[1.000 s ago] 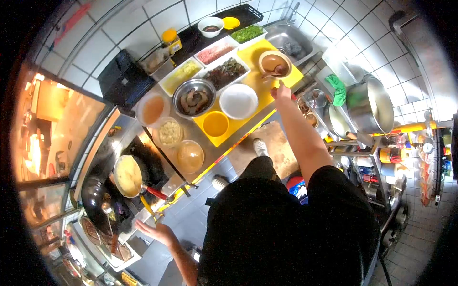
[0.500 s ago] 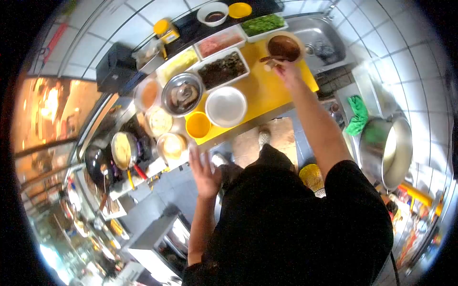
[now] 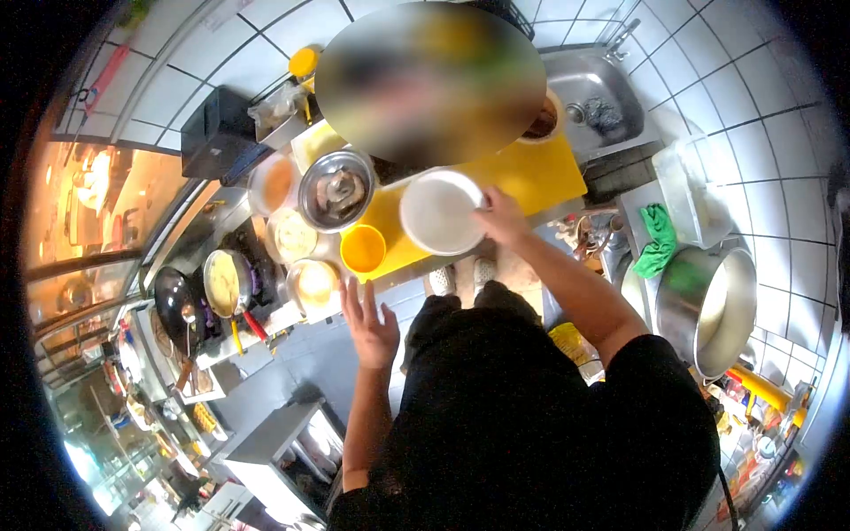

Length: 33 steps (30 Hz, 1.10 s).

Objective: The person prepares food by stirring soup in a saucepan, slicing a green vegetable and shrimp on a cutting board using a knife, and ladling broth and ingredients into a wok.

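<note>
Our right hand (image 3: 503,219) has left the sauce bowl (image 3: 558,125) and now grasps the rim of the white bowl (image 3: 440,215), shifted rightward over the yellow board (image 3: 553,177). Our left hand (image 3: 369,332) hangs with fingers spread, released. The metal bowl (image 3: 312,202) contains greyish pieces; the pan (image 3: 210,294), yellow food (image 3: 226,281).
</note>
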### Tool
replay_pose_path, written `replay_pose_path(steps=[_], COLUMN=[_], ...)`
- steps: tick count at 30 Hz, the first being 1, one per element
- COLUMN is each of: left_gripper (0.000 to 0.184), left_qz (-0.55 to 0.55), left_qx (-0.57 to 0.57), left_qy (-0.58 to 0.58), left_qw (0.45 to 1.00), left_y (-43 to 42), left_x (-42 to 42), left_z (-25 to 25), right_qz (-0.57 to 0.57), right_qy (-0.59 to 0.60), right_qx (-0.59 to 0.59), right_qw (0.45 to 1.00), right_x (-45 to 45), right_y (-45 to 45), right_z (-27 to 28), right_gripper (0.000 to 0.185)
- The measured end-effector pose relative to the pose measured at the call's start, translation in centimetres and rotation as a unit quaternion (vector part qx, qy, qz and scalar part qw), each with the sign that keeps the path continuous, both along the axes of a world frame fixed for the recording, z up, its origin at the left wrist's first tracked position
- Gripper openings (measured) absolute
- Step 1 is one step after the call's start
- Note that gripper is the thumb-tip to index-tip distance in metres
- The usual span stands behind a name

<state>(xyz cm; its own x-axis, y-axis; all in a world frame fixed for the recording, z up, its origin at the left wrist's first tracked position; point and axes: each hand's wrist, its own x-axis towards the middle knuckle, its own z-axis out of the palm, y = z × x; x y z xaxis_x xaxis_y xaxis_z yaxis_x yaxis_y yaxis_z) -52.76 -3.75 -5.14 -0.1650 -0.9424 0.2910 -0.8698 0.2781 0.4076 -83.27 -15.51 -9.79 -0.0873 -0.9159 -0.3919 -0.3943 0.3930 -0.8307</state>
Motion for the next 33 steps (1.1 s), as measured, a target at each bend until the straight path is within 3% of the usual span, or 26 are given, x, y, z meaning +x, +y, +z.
replay_pose_path(steps=[1,3,5,6,10,13,14,16,17,18,20,22,26,29,33], left_gripper=[0.057,0.056,0.057,0.057,0.06,0.059,0.058,0.054,0.053,0.052,0.051,0.05,0.05,0.051,0.049], left_qz=[0.015,0.017,0.006,-0.002,-0.03,-0.067,-0.086,-0.119,-0.127,-0.161,-0.215,-0.259,-0.379,-0.481,-0.609], left_qx=[0.006,0.002,0.007,0.016,0.043,0.02,0.017,0.035,0.062,0.041,0.023,0.059,0.12,0.149,0.115], left_qy=[-0.003,0.009,0.022,0.036,0.028,0.032,0.043,0.025,0.05,0.051,0.042,0.042,0.014,-0.002,-0.04], left_qw=[1.0,1.0,1.0,0.999,0.998,0.997,0.995,0.992,0.989,0.985,0.975,0.963,0.917,0.864,0.784], left_y=[0.1,0.3,0.1,-0.2,-1.9,-3.4,-4.0,-4.8,-5.0,-5.4,-5.9,-6.0,-5.3,-4.3,-0.9], left_x=[0.4,1.1,2.0,2.4,3.4,4.8,4.4,4.6,4.1,3.4,2.5,0.8,-3.1,-8.7,-18.1], left_z=[0.2,0.3,0.2,0.1,-0.5,-1.8,-2.9,-4.0,-4.4,-3.9,-4.7,-4.1,-4.1,-3.7,-4.5], right_qz=[-0.036,-0.141,-0.205,-0.239,-0.26,-0.284,-0.25,-0.111,-0.112,-0.193,-0.365,-0.542,-0.809,-0.865,-0.824], right_qy=[0.011,-0.038,-0.038,-0.053,-0.086,0.002,-0.187,0.035,0.09,0.071,0.007,-0.048,-0.125,-0.164,-0.249], right_qx=[0.054,-0.016,-0.112,-0.102,-0.026,-0.087,-0.186,-0.226,-0.163,-0.051,0.106,0.148,0.051,-0.097,-0.244], right_qw=[0.998,0.989,0.971,0.964,0.961,0.955,0.932,0.967,0.976,0.977,0.925,0.826,0.573,0.464,0.447], right_x=[-1.9,-6.2,-8.9,-9.7,-12.3,-11.0,-11.4,-12.3,-11.5,-10.2,-8.0,-7.6,-9.0,-12.3,-18.8], right_y=[-0.6,-2.1,-5.1,-6.4,-10.3,-6.7,-4.1,3.5,7.8,12.2,20.6,28.7,40.1,45.1,48.7], right_z=[0.4,-0.1,1.9,3.2,2.4,1.4,-1.6,-11.8,-13.8,-14.1,-14.9,-15.1,-13.4,-11.3,-6.1], right_gripper=[0.042,0.044,0.033,0.03,0.036,0.037,0.036,0.035,0.037,0.04,0.045,0.05,0.06,0.068,0.081])
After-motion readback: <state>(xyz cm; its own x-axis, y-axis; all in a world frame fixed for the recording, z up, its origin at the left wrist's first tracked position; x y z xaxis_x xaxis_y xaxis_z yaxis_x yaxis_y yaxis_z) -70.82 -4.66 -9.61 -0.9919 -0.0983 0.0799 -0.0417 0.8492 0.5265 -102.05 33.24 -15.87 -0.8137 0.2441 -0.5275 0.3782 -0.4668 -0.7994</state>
